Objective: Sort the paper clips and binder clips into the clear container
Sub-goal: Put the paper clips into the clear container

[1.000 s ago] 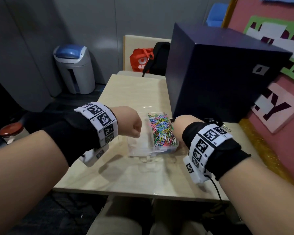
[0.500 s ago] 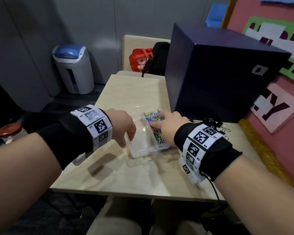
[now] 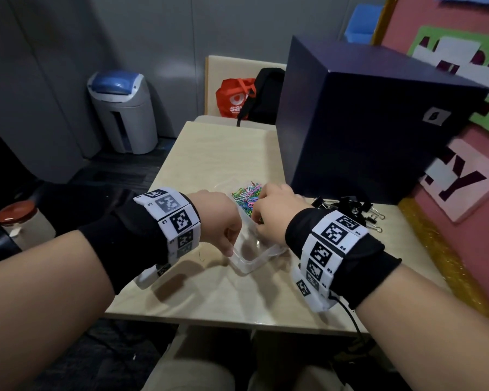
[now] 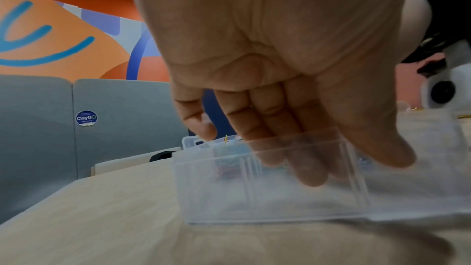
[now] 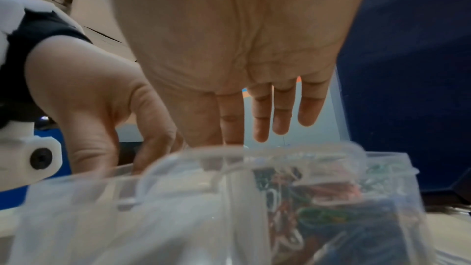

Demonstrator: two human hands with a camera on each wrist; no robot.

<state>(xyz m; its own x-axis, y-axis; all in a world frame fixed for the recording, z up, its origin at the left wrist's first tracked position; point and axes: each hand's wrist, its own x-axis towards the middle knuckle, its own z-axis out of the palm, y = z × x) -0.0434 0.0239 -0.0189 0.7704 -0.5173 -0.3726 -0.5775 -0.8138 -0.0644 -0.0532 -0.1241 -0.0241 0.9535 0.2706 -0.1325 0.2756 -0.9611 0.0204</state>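
The sorting looks roughly half done. The clear box [image 3: 247, 258] sits on the table [image 3: 209, 153] between the two hands, and the compartment beyond the right hand's fingertips already holds a heap of coloured paper clips [image 3: 247, 193]. The compartment under the left fingers looks bare. The black binder clips [image 3: 350, 207] lie loose on the table, to the outer side of the right hand and well apart from the box, so they appear to be the work that is left.

The left hand [image 3: 220, 221] has its fingers [image 4: 288, 148] held close together and nearly straight, dipping inside the near wall with the thumb outside it. The right hand [image 3: 271, 213] reaches over the box with its fingers [image 5: 282, 116] straight and slightly spread; I cannot tell whether its thumb and forefinger pinch anything.
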